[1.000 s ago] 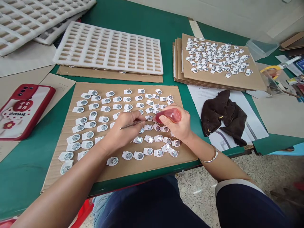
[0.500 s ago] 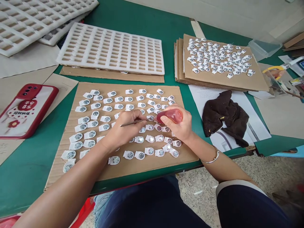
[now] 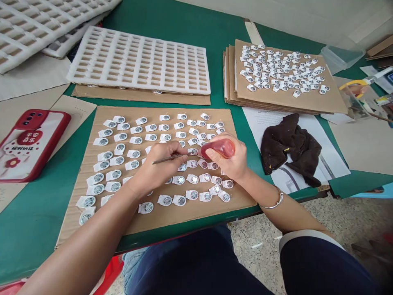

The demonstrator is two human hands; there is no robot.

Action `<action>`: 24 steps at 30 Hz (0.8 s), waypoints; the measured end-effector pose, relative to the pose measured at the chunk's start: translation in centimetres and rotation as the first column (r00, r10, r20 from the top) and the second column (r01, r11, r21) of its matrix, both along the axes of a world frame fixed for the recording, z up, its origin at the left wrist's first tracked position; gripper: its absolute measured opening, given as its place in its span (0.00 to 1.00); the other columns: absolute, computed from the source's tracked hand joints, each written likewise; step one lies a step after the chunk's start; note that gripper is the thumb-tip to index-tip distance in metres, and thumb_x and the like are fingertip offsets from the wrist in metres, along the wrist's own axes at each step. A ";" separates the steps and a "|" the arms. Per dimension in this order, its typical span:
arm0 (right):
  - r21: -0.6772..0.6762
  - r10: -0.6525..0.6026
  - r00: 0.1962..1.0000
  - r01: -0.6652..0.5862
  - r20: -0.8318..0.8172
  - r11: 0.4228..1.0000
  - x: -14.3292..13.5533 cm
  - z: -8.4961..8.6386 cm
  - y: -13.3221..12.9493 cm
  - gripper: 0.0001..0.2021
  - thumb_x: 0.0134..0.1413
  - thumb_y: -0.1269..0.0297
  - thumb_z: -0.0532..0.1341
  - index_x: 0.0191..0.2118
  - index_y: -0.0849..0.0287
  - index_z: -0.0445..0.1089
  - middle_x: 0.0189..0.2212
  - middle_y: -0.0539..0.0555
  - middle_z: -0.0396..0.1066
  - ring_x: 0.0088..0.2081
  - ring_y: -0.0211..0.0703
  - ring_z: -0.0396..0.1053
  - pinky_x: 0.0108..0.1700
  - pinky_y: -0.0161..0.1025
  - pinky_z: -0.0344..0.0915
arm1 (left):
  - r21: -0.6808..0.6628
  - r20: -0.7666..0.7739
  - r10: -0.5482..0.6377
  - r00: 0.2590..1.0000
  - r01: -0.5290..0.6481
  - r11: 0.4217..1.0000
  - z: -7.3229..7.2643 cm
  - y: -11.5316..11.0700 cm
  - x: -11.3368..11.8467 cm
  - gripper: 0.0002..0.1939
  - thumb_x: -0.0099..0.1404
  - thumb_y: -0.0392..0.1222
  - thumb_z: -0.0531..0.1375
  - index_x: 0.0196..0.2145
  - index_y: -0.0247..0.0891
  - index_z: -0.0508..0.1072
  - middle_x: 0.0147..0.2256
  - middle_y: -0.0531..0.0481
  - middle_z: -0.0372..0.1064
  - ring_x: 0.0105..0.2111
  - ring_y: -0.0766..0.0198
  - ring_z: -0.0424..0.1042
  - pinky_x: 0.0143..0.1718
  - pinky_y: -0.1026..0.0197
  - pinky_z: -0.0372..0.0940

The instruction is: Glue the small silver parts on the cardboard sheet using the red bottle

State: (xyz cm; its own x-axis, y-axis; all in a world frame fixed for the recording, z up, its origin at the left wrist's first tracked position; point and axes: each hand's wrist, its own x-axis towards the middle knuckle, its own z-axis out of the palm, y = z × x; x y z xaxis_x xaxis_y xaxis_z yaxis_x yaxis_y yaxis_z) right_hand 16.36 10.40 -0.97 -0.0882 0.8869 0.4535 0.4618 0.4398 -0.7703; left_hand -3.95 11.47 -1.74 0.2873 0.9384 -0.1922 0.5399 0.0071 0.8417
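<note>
In the head view, a cardboard sheet (image 3: 215, 211) bears many small round metallic pieces with white tabs, set out in loose rows. My left hand (image 3: 164, 162) is closed around a thin metal tool, perhaps tweezers (image 3: 166, 159), whose tip reaches toward one round piece (image 3: 193, 151) between my hands. Wrapped in the fingers of my right hand (image 3: 235, 162) is a red translucent squeeze bottle (image 3: 222, 148), tilted with its narrow end pointing left at that same piece. Whether either tip touches the piece I cannot tell.
White foam trays with slots (image 3: 138, 61) lie at the back left. A cardboard stack (image 3: 331, 96) with more round pieces stands back right. A dark brown cloth (image 3: 290, 143) rests on printed paper (image 3: 334, 166). A red-cased phone (image 3: 33, 147) lies at the left.
The whole view has shifted slightly, with things appearing a little further left. Both hands keep nearly the same place and grip; the metal tool's back end sits marginally lower.
</note>
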 end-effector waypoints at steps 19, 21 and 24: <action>-0.554 -0.480 0.514 0.011 -0.711 0.833 7.7 -1.4 5.8 0.18 0.45 0.45 0.56 0.30 0.56 0.65 0.23 0.47 0.68 0.22 0.32 0.66 0.27 0.34 0.66 | 0.231 0.061 0.187 0.980 -0.196 0.953 4.6 -1.4 0.3 0.06 0.53 0.41 0.62 0.31 0.40 0.74 0.33 0.52 0.73 0.31 0.65 0.71 0.32 0.63 0.66; -0.589 -0.509 0.468 -0.030 -0.722 0.808 8.1 -1.7 6.2 0.18 0.44 0.44 0.56 0.30 0.56 0.65 0.24 0.48 0.69 0.25 0.34 0.68 0.30 0.36 0.68 | 0.197 0.080 0.256 0.963 -0.267 0.943 6.1 -1.6 0.1 0.06 0.51 0.40 0.64 0.29 0.39 0.74 0.32 0.52 0.74 0.31 0.65 0.71 0.32 0.62 0.67; -0.605 -0.509 0.451 -0.093 -0.733 0.790 8.4 -2.0 6.4 0.19 0.43 0.43 0.56 0.30 0.56 0.65 0.27 0.50 0.71 0.29 0.37 0.70 0.33 0.39 0.68 | 0.191 0.043 0.338 0.940 -0.339 0.921 7.8 -2.0 -0.9 0.09 0.47 0.41 0.66 0.28 0.40 0.75 0.30 0.52 0.74 0.31 0.61 0.72 0.33 0.59 0.68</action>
State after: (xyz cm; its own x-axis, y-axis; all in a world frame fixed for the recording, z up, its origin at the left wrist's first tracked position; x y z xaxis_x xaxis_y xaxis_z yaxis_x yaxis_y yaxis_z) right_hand 24.79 16.83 -2.98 0.2807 0.9005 -0.3321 -0.5166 -0.1498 -0.8430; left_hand -4.84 9.48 6.09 -0.0532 0.9986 0.0034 0.5260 0.0251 0.8501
